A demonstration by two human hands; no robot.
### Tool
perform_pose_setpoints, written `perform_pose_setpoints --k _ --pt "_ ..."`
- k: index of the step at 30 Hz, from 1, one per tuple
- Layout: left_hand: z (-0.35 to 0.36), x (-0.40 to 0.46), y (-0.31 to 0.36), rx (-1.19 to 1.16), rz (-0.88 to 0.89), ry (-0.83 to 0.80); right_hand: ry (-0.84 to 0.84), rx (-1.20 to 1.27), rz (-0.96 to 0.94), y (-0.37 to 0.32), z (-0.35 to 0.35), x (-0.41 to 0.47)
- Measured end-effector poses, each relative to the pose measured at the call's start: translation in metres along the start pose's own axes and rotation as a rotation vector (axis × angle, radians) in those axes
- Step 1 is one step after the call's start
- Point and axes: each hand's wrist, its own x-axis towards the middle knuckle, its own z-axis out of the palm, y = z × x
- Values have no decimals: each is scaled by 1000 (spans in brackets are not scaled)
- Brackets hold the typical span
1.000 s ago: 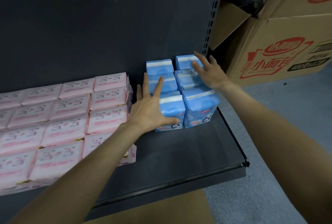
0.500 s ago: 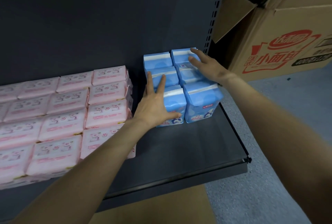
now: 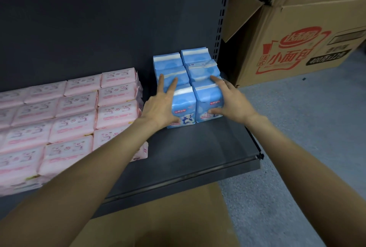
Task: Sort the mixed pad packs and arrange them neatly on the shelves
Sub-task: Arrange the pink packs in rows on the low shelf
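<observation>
Several blue pad packs (image 3: 186, 106) stand upright in two rows at the right end of the dark shelf (image 3: 198, 153), running back to the rear panel. My left hand (image 3: 162, 106) lies flat against the left side of the front left blue pack, fingers straight and thumb across its front. My right hand (image 3: 231, 102) presses the right side of the front right blue pack (image 3: 208, 100), fingers straight over its top, thumb on its front. Pink pad packs (image 3: 75, 112) fill the shelf's left part in tidy rows, with a narrow gap to the blue ones.
A slotted shelf upright (image 3: 221, 19) rises just right of the blue packs. Beyond it stands a large open cardboard box (image 3: 297, 35) with red print on the grey floor (image 3: 297, 128). Brown cardboard (image 3: 168, 217) lies below the shelf's front edge.
My right hand slid forward from the back blue packs to the front right pack. My left hand stayed on the left side of the blue block, and both now squeeze it together.
</observation>
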Motion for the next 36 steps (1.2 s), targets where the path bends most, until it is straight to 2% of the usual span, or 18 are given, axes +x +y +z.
perform_pose_setpoints --k 5,9,13,17,22,25,28,32,36 --pt "3 2 1 -22 -4 8 -15 17 11 0 3 3" --pt "-2 0 4 43 -23 -61 -74 -48 79 -8 -5 -4" --pt "-26 -4 7 67 12 -134 11 -197 1 -32 -20 -29" --pt "-76 -32 0 -32 146 21 78 -337 -60 -71 -41 -59" --pt "-135 -89 -16 -279 296 196 17 -449 -13 -137 -80 -104" --pt "-166 -139 -25 -367 472 268 -15 -345 50 -180 -105 -138" --pt "-195 -189 -36 -393 636 355 30 -25 101 -214 -121 -172" --pt "-267 -232 -54 -253 837 608 140 287 28 -276 -164 -205" --pt "-347 -259 -55 -182 921 853 318 421 -95 -334 -222 -223"
